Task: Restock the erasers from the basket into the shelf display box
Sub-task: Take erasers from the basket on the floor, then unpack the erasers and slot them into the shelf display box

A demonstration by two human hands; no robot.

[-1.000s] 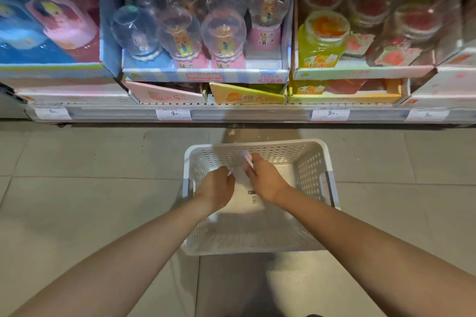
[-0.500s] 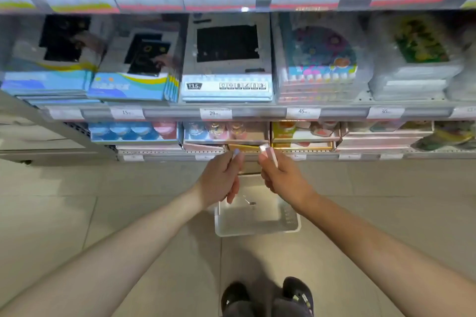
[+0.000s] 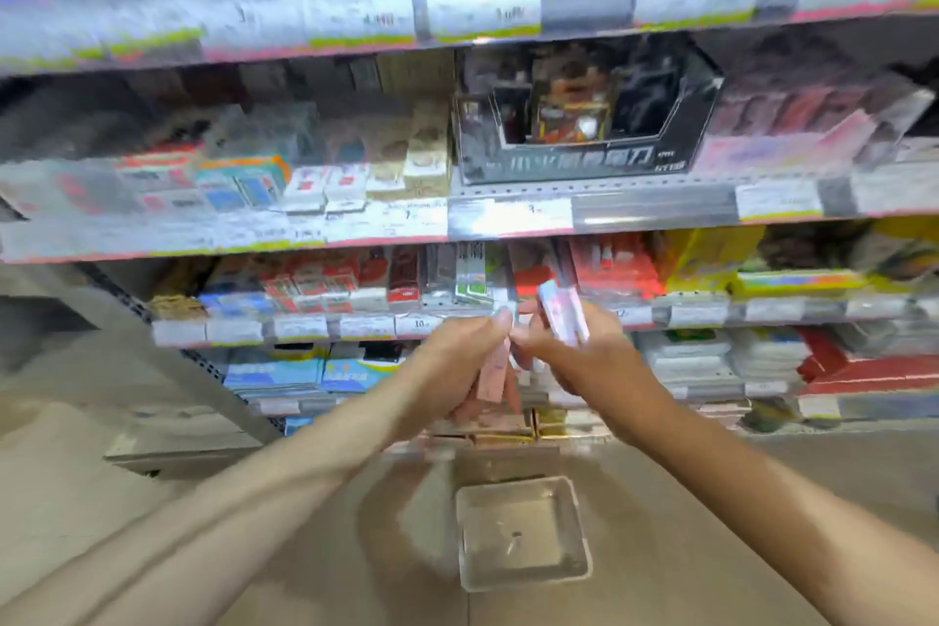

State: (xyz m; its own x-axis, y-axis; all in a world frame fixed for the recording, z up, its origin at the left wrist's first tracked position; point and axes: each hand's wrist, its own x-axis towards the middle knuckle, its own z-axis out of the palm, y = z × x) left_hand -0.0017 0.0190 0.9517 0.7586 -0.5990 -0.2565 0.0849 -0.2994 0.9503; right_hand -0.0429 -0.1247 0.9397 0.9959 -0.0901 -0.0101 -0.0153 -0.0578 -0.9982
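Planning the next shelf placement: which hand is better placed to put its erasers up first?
Probably the right hand: it holds its pink eraser packs higher, nearer the shelf. The left hand grips its pink pack lower. Blur hides the target display box.

Both hands point(image 3: 528, 361) raised, grips closed.

One head-worn camera looks forward and down from above both outstretched arms. It faces the store shelves point(image 3: 508, 219) just beyond the fingers point(image 3: 500, 320), close to them; the floor basket point(image 3: 523, 531) sits below the fingers. Everything is motion-blurred.
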